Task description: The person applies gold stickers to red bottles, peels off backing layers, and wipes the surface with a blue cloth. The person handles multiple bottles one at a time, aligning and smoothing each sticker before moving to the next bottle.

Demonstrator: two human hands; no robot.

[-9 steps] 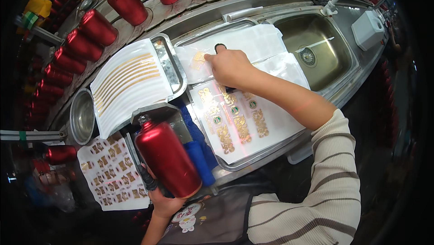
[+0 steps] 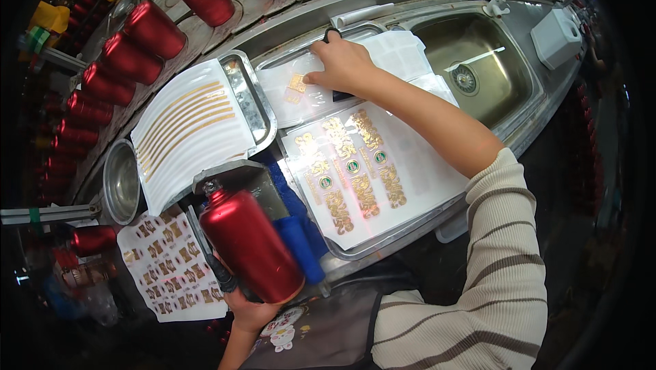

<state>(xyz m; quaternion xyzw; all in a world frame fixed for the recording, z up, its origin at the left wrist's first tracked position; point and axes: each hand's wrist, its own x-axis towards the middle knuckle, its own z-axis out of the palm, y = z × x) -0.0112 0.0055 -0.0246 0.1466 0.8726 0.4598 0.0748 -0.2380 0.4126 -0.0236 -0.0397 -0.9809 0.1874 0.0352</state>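
My left hand (image 2: 249, 310) is closed at the base of a glossy red bottle (image 2: 249, 247), which lies tilted on a metal stand with its clear neck pointing away. Its fingers are partly hidden behind the bottle and a black part beside it. My right hand (image 2: 342, 62) reaches over a white sheet on a tray, fingers curled, a black band around one finger. Its thumb is at a small gold decal (image 2: 296, 84) on that sheet. A dark flat piece (image 2: 342, 96) sticks out under the palm; most is hidden. Nearer lies a sheet of gold decals with green round emblems (image 2: 352, 166).
Left of the trays, a white sheet with gold strips (image 2: 184, 124) rests near a steel bowl (image 2: 123, 182). Small decals cover another sheet (image 2: 167, 267). Red bottles (image 2: 154, 28) line a conveyor behind. A sink (image 2: 478, 62) and white jug (image 2: 557, 36) stand right; a blue roll (image 2: 301, 250) is near.
My right hand has moved up and away from the decal sheet, uncovering its upper gold decals. Its fingers look more spread. My left hand and the red bottle stay nearly in place.
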